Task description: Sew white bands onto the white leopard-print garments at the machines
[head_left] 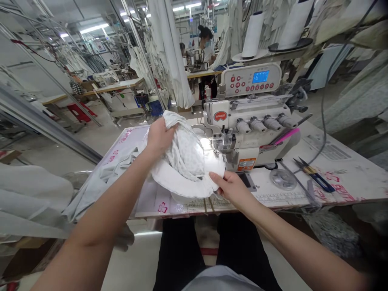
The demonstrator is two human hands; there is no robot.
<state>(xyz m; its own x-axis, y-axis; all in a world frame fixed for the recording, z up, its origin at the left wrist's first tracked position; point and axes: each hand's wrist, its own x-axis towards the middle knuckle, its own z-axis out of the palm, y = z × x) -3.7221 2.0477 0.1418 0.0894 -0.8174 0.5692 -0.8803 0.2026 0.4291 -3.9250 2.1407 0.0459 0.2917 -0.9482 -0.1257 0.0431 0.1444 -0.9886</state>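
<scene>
A pale fabric piece (186, 149) with a wide white curved band (178, 182) is held up in front of the overlock sewing machine (226, 117). My left hand (160, 135) is closed on its upper left part. With thumb and fingers my right hand (228, 184) pinches the white band at its right edge, just below the machine's lit needle area. Part of the fabric lies close to the presser foot; whether it is under the foot I cannot tell. More pale cloth (118, 169) lies crumpled on the table's left side.
On the right of the table (348, 178) lie scissors (315, 173) and a clear round dish (283, 179). A cable (325, 101) hangs there. Thread cones (253, 34) stand behind the machine. A metal rail (51, 121) runs along the left. A person (206, 44) sits farther back.
</scene>
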